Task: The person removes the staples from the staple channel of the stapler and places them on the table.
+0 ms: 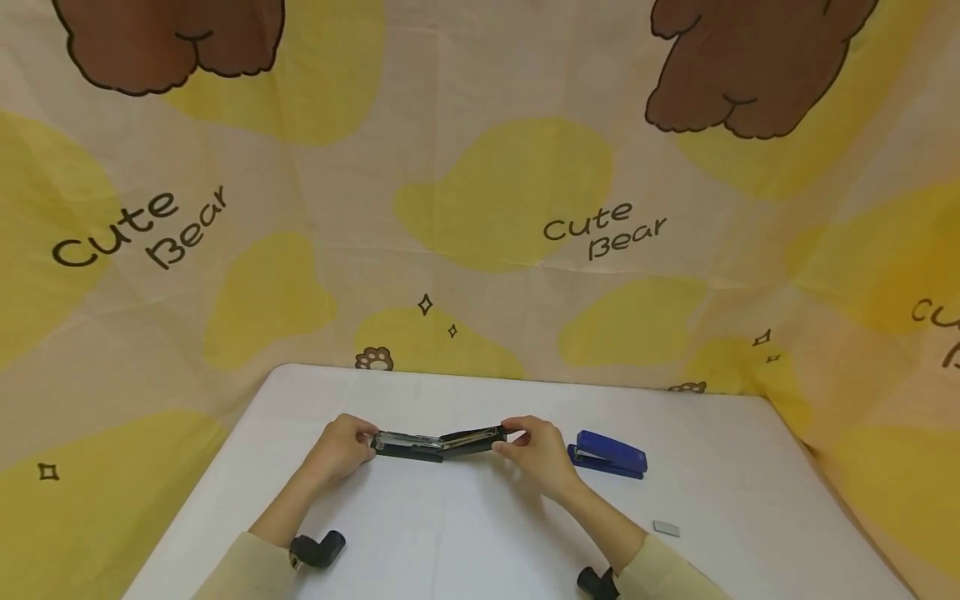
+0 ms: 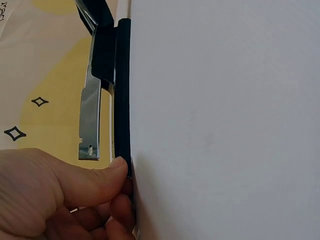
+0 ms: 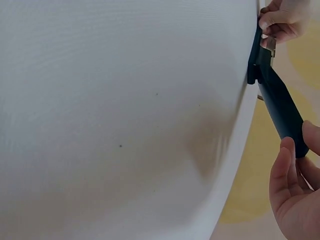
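Note:
A black stapler [image 1: 408, 454] lies opened out wide on the white table, its metal staple channel [image 2: 90, 120] bared. My left hand [image 1: 341, 448] pinches the free end of its base between thumb and fingers; the left wrist view shows the thumb on the base edge. With my right hand [image 1: 538, 454] I pinch the end of the swung-back top arm [image 3: 282, 107], which slants up off the table. The right wrist view shows the hinge between both hands. Whether staples lie in the channel cannot be made out.
A blue stapler [image 1: 609, 455] stands on the table [image 1: 465, 533] just right of my right hand. Nearer the front right lies a small grey strip [image 1: 666, 528], perhaps staples. A patterned cloth [image 1: 480, 208] hangs behind the table's far edge.

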Tool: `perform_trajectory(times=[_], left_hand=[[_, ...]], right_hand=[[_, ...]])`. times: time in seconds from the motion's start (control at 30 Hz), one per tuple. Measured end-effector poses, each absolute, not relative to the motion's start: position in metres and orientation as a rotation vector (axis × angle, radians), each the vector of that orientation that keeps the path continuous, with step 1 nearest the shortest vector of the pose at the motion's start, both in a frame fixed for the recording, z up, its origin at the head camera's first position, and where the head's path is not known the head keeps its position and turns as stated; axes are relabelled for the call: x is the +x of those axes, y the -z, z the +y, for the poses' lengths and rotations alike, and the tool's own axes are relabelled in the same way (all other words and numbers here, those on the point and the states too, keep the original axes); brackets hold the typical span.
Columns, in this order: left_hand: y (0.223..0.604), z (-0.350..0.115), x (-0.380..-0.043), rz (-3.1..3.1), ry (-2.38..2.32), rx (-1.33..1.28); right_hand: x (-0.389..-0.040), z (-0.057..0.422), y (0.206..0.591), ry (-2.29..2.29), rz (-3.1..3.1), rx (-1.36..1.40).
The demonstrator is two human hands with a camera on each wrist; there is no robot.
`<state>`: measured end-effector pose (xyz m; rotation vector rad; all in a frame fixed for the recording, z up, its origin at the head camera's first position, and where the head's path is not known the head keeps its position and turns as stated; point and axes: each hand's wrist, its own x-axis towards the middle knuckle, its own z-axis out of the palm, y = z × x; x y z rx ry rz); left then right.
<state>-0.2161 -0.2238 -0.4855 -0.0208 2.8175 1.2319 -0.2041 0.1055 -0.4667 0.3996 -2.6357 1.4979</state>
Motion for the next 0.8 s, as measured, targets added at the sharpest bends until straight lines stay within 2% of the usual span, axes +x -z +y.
perform_trajectory(times=[0.57,0.8], left_hand=[[0.489,-0.230,-0.218,2.798,-1.247,-0.049],[0.479,-0.231,-0.212,2.826,-1.237,-0.001]], right_hand=[[-0.213,0.105,0.475,-1.445,-2.699,0.411],[-0.208,0.116,0.462,-1.438,-2.738,0.350]])
